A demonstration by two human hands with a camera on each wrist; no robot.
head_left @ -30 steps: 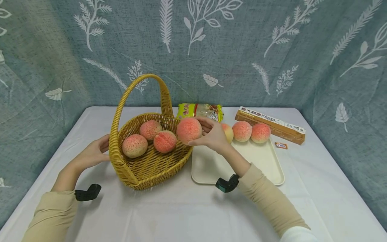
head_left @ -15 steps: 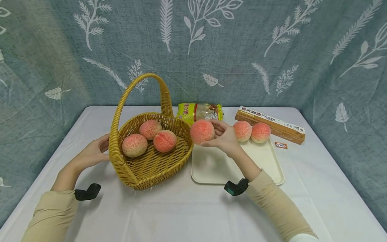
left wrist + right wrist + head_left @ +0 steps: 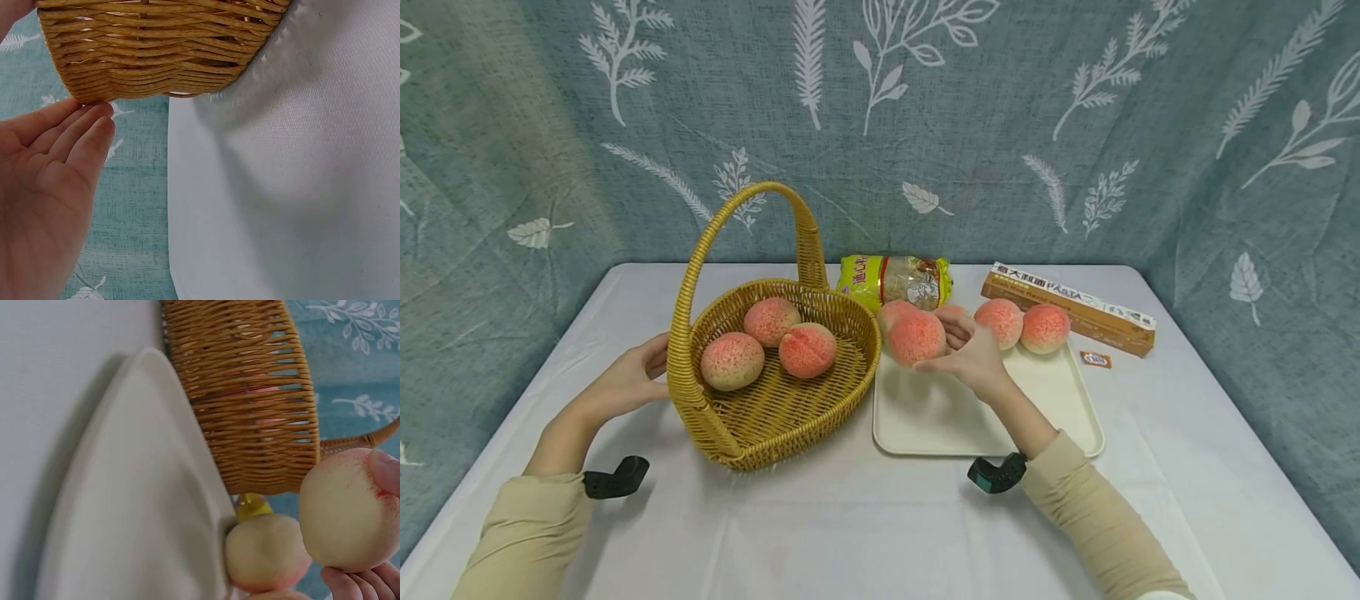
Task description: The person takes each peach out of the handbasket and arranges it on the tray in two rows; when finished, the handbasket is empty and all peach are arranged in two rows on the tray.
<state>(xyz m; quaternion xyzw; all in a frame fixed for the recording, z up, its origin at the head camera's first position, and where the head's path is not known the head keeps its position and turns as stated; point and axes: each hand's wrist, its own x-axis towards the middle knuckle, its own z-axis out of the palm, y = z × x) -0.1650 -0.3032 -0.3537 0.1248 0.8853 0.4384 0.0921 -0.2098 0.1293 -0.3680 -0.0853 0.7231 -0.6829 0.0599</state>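
My left hand (image 3: 628, 379) grips the left end of the woven basket (image 3: 790, 421), thumb at its rim and fingertips (image 3: 103, 112) against the outer wicker. Inside the basket lie three peaches, one of them a red peach (image 3: 807, 350). My right hand (image 3: 973, 354) holds a peach (image 3: 917, 337) between thumb and fingers, above the left part of the cream tray (image 3: 985, 425). Another peach (image 3: 265, 553) sits on the tray behind the held one. My hand partly hides a further peach (image 3: 953, 311). Two more, including a right-hand peach (image 3: 1045, 327), stand along the tray's back edge.
A yellow pasta bag (image 3: 895, 281) lies behind the tray, near the basket. To the right rear rests a long pasta box (image 3: 1067, 308), with a small orange packet (image 3: 1095, 359) in front of it. The basket's tall handle (image 3: 700, 242) arches upward.
My right hand has carried the peach rightward from the basket's rim to above the tray, uncovering a peach behind it. My left hand stays at the basket.
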